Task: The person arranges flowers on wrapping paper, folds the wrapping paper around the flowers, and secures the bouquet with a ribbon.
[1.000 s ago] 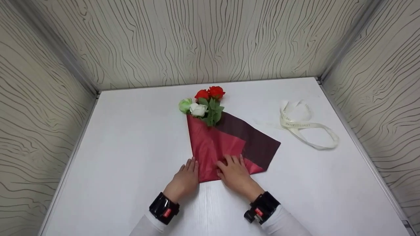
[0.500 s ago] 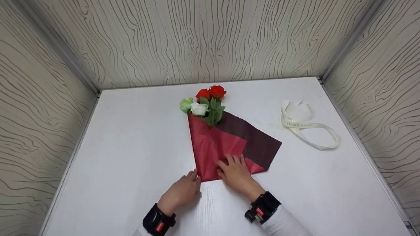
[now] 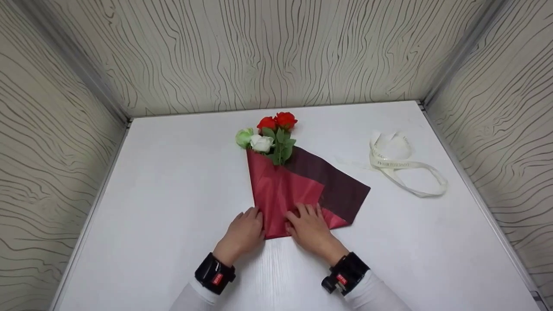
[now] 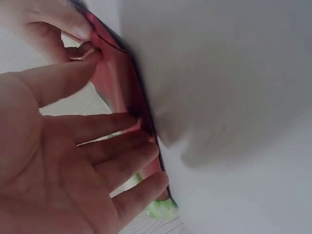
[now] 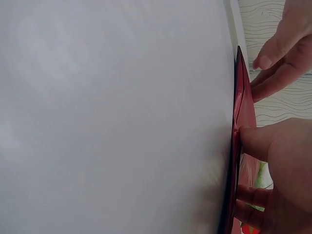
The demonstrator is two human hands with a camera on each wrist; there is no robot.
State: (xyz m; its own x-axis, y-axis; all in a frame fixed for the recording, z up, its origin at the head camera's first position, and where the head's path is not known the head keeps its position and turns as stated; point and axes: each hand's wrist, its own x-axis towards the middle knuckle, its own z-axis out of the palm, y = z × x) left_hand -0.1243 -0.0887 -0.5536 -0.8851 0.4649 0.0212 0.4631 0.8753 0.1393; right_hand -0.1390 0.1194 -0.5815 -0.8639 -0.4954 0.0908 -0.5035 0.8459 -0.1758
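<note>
A sheet of red wrapping paper [image 3: 270, 185], dark on its other face [image 3: 337, 183], lies folded around a small bouquet on the table. Out of its top come red roses [image 3: 285, 120], a white rose [image 3: 262, 143], a light green flower [image 3: 244, 138] and green leaves [image 3: 281, 147]. My left hand [image 3: 244, 231] lies along the paper's lower left edge; its extended fingers [image 4: 129, 163] touch the red fold in the left wrist view. With spread fingers, my right hand [image 3: 311, 229] presses the paper's lower middle, the thumb [image 5: 256, 141] at its bottom edge.
A cream ribbon with printed letters [image 3: 399, 165] lies loosely looped on the right side of the white table [image 3: 173, 181]. Patterned panels [image 3: 268, 56] enclose the table at the back and both sides. Each wrist wears a black camera band.
My left hand slid down toward the paper's lower left corner, then moved back up along the left edge. My right hand has stayed pressed on the paper.
</note>
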